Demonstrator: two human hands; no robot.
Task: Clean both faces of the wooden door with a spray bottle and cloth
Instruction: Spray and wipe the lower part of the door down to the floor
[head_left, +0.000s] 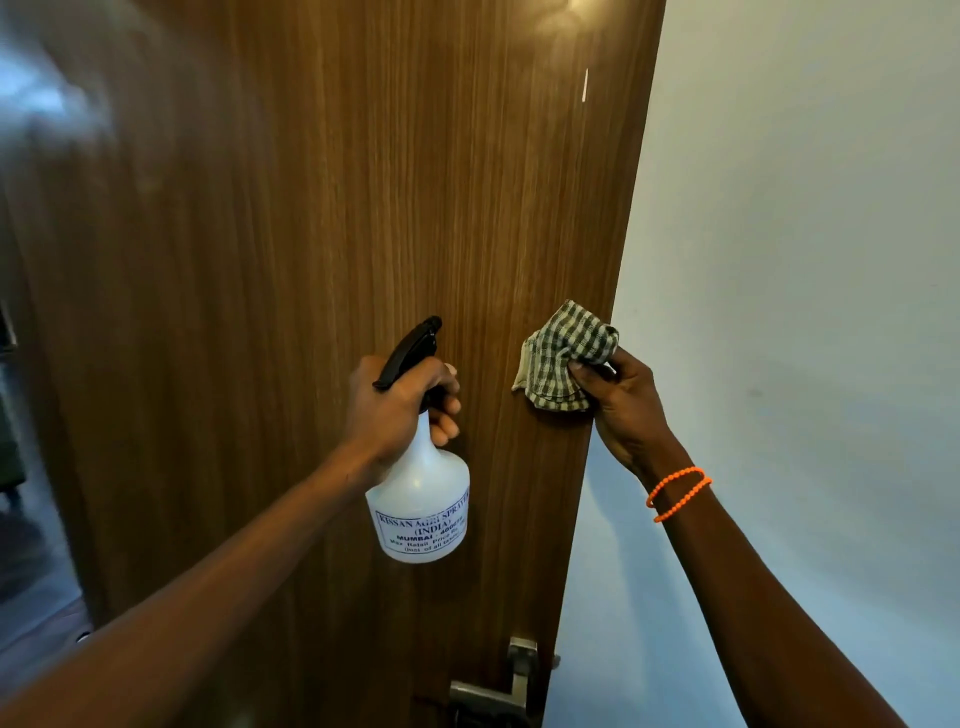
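Note:
A brown wooden door (322, 218) fills the middle of the view, its free edge on the right. My left hand (397, 415) grips the neck of a white spray bottle (421, 509) with a black trigger head, held upright and pointed at the door face. My right hand (623, 410) holds a bunched green-and-white checked cloth (563, 353) against the door near its right edge. An orange bead bracelet is on my right wrist.
A metal door handle (493, 691) and its plate sit low on the door near the edge. A pale wall (805, 260) stands to the right of the door. At the far left, a strip of floor (31, 597) shows past the door.

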